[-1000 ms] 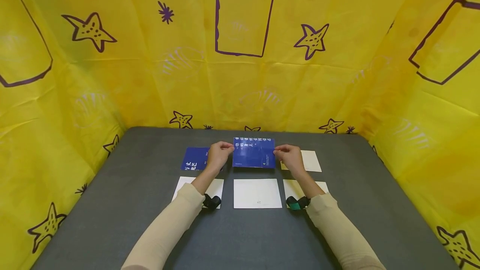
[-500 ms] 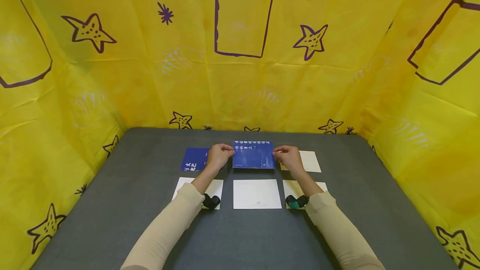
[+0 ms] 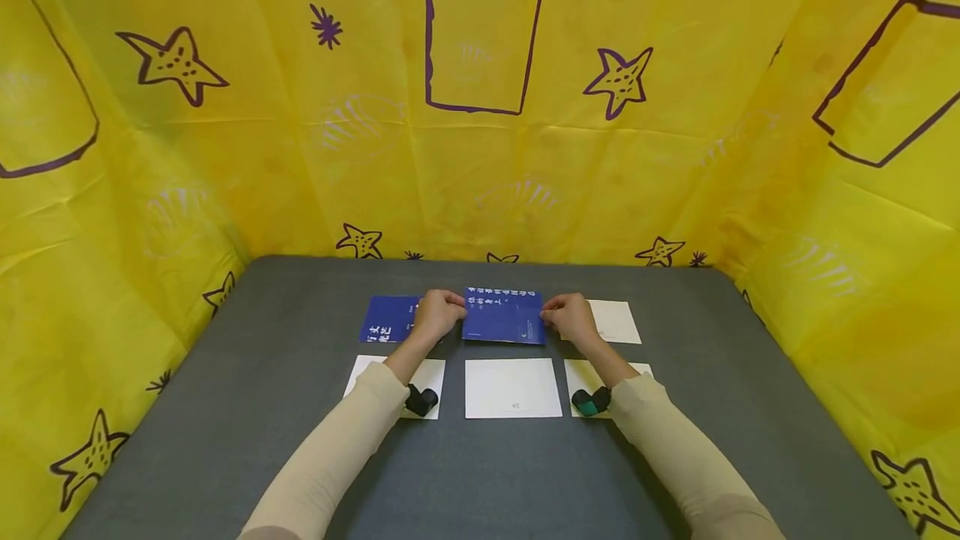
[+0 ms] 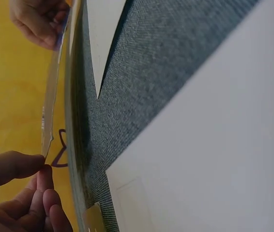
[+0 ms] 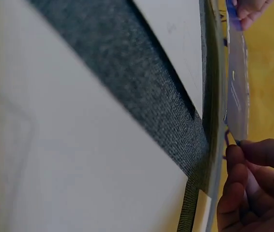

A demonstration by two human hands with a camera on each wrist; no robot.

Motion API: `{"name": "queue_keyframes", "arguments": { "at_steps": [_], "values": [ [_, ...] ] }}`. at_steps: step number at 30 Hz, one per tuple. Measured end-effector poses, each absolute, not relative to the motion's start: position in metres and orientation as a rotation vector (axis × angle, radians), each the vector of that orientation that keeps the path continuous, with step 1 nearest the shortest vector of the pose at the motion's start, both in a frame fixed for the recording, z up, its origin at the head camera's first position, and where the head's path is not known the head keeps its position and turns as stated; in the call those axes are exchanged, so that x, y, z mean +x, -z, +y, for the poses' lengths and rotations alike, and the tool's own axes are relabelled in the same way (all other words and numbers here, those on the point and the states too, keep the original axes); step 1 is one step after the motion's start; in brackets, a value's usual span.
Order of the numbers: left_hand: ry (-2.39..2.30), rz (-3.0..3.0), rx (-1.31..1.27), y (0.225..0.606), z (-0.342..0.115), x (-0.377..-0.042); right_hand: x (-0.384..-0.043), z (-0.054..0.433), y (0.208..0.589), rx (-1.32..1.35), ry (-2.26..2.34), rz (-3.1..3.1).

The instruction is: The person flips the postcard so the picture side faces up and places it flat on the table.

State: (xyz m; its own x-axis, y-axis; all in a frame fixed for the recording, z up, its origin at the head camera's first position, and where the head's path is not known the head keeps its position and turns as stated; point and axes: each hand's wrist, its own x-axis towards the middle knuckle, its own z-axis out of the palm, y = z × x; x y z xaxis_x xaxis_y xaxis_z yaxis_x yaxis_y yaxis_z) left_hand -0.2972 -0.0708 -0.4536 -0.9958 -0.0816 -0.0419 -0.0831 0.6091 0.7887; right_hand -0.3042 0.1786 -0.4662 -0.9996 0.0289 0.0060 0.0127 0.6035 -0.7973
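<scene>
A blue card (image 3: 502,319) printed with white characters is held up between both hands in the middle of the back row. My left hand (image 3: 437,315) pinches its left edge between thumb and forefinger. The right hand (image 3: 572,319) pinches the opposite edge the same way. Both wrist views show the card (image 4: 53,92) nearly edge-on, raised off the table, with thumb and fingertips meeting at its edge. Beside the left hand lies another blue card (image 3: 386,317) with white characters, partly covered by that hand. A pale card (image 3: 617,322) lies partly behind the right hand.
In the front row lie a white card (image 3: 513,388) at the middle, one white card (image 3: 363,369) under the left forearm and a cream card (image 3: 581,373) under the right. A yellow patterned cloth (image 3: 480,173) encloses the grey table (image 3: 480,482) at back and sides.
Both hands have lowered the blue card slightly toward the table and tilted it a little, keeping their pinch on its edges. The other cards have stayed put.
</scene>
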Motion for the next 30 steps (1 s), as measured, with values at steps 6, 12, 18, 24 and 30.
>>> {"name": "queue_keyframes", "arguments": {
  "at_steps": [6, 12, 18, 24, 30],
  "values": [
    [-1.271, 2.841, -0.142, 0.457, -0.074, -0.300, -0.307, 0.174, 0.466, -0.024, -1.308, -2.843],
    [-1.104, 2.862, -0.158, 0.459, -0.074, -0.300, -0.308, 0.169, 0.464, -0.014, -1.215, -2.890],
    [-1.035, 2.865, -0.153, 0.455, -0.072, -0.299, -0.307, 0.168, 0.462, -0.013, -1.113, -2.944],
    [-1.006, 2.865, -0.164, 0.454, -0.071, -0.298, -0.306, 0.166, 0.460, 0.016, -1.052, -2.973],
    [-1.017, 2.851, -0.120, 0.454, -0.072, -0.298, -0.305, 0.173, 0.458, 0.041, -0.985, -3.004]
  ]
}}
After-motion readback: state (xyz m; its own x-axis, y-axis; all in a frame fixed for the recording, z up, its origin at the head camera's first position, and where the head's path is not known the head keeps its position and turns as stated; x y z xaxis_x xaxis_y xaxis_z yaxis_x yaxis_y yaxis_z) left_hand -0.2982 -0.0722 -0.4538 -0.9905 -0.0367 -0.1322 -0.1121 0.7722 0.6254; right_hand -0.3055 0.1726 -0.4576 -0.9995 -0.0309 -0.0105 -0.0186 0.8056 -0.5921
